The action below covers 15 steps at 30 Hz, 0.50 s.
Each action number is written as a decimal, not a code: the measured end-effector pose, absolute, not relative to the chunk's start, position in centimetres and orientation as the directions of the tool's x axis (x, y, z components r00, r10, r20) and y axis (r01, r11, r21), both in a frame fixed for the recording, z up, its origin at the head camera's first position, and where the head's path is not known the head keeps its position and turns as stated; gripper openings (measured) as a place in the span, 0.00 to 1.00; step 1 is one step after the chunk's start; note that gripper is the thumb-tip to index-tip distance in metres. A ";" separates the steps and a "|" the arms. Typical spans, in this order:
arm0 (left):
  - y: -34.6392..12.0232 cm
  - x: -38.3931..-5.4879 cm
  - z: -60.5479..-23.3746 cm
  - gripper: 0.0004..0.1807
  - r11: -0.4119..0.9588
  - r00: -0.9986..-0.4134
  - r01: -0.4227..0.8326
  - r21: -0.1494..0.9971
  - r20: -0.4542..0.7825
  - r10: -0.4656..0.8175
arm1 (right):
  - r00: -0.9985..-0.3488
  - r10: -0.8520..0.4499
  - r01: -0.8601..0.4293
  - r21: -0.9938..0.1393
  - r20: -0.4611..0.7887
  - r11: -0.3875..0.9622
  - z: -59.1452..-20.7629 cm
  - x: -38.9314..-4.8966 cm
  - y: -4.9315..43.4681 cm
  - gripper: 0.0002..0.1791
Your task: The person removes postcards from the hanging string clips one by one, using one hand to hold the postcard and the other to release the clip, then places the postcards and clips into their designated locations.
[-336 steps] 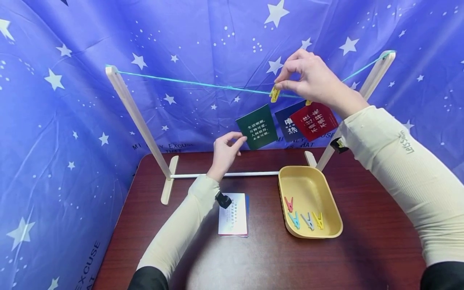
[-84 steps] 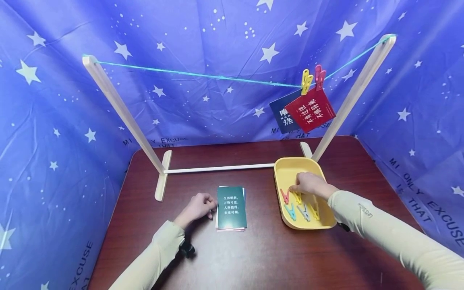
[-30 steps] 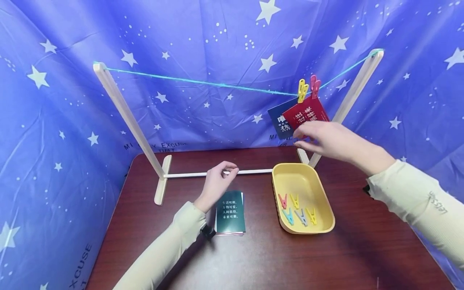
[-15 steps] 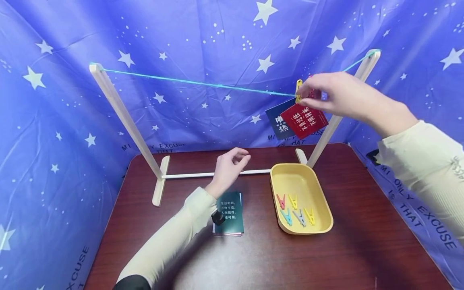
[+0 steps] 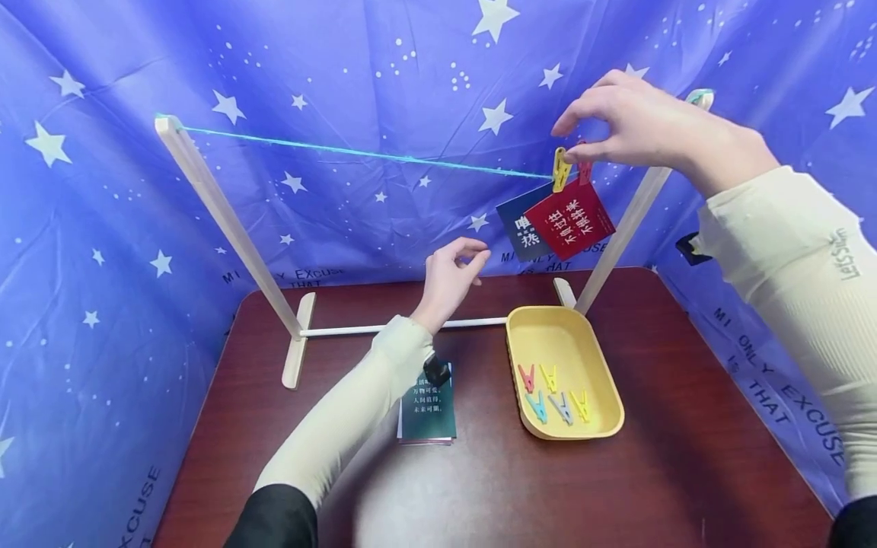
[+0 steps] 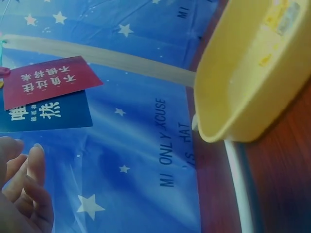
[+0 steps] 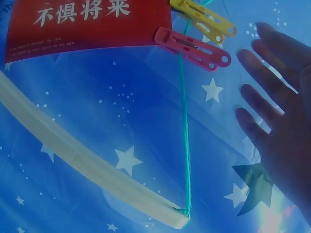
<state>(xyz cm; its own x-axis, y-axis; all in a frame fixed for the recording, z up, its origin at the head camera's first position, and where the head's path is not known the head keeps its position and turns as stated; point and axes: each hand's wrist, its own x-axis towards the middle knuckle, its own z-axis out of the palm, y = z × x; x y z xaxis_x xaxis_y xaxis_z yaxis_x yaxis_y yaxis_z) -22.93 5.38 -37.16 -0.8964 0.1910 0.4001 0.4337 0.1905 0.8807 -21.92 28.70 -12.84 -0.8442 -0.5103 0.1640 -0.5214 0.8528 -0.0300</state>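
Observation:
In the head view my right hand (image 5: 647, 125) is raised at the cord (image 5: 356, 151), thumb and fingers spread around the top of a yellow clothespin (image 5: 560, 171). The right wrist view shows its fingers (image 7: 265, 73) apart from the yellow clothespin and the pink clothespin (image 7: 194, 48). Below these hang a red card (image 5: 570, 221) and, partly behind it, a dark blue card (image 5: 519, 217), both tilted with white lettering. Lower and to the left, my left hand (image 5: 448, 281) hovers with loosely bent fingers, holding nothing; in its wrist view it is close to the blue card (image 6: 73, 114).
A yellow tray (image 5: 606, 365) with several clothespins stands on the dark red table (image 5: 521, 487). Left of it lies a card stack topped by a green card (image 5: 435, 426), partly covered by my left wrist. Wooden posts (image 5: 222, 221) joined by a white rod (image 5: 342, 331) carry the cord.
The green card, earlier in my left hand, lies on the stack; the yellow clothespin from my right hand is back in the tray. Lately both hands have risen toward the hanging cards.

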 end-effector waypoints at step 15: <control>8.5 -24.1 -34.6 0.14 0.115 -0.907 0.404 0.908 0.380 0.182 | -0.904 -0.426 -0.425 -0.011 -0.043 0.905 -13.4 -23.2 28.8 0.28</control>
<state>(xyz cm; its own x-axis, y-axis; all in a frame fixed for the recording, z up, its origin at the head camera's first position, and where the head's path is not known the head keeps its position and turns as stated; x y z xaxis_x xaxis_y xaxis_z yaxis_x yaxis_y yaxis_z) -24.15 8.55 -34.63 -0.9068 0.1816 0.3803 0.4037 0.1147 0.9077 -23.15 28.78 -13.40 -0.9039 -0.4256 -0.0430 -0.4255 0.9049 -0.0115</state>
